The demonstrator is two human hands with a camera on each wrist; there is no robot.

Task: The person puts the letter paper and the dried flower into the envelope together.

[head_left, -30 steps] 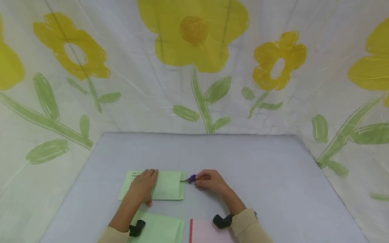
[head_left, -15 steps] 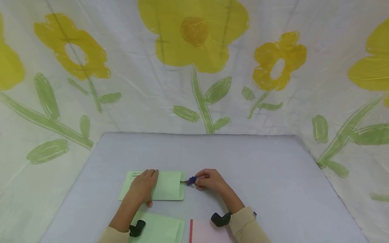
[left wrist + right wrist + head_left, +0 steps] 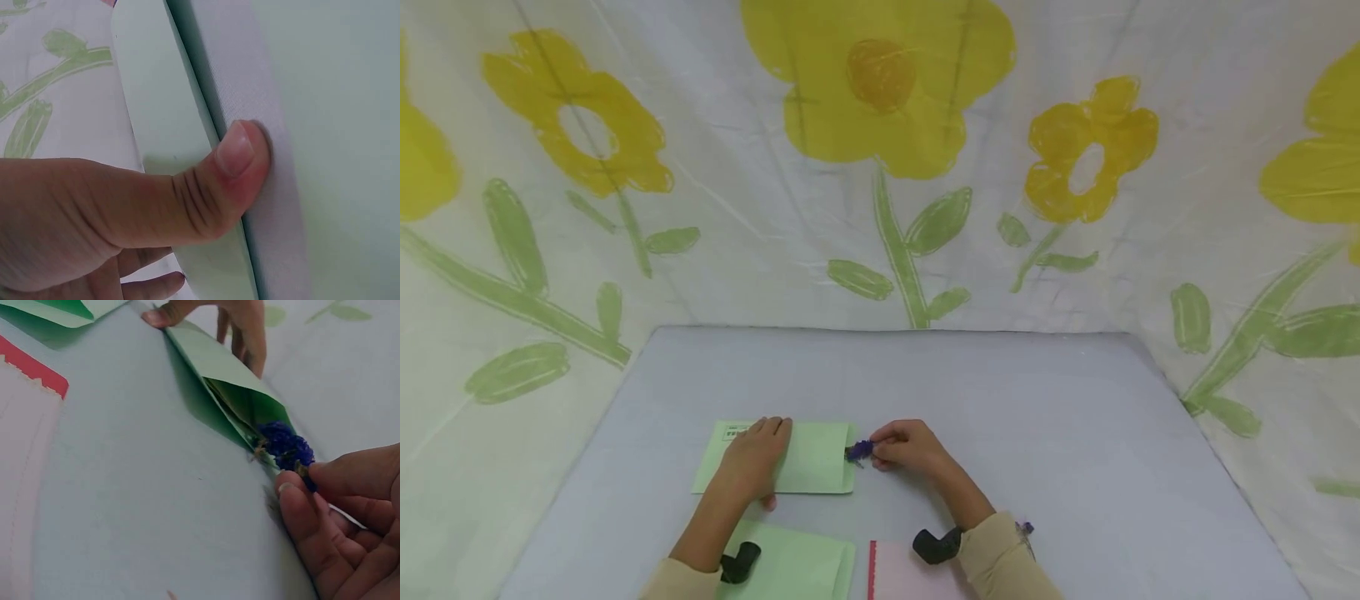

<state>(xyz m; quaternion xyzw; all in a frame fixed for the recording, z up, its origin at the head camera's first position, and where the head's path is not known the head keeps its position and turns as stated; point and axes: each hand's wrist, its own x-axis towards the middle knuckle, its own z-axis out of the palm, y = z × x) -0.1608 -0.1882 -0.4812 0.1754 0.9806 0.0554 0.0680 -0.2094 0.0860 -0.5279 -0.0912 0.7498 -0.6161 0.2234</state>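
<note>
Right grip [image 3: 913, 447] pinched on purple flowers [image 3: 284, 444], their front at mouth of green envelope [image 3: 811, 460] just ahead; left grip [image 3: 752, 460] laid flat on envelope; flowers might crumble if pinch tightens, or snag if mouth sags

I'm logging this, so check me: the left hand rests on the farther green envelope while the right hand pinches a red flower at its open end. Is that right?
No: the flower is purple-blue, not red, as the right wrist view shows. The rest stands: the left hand rests on the farther green envelope, and the right hand pinches the flower at its open end.
</note>
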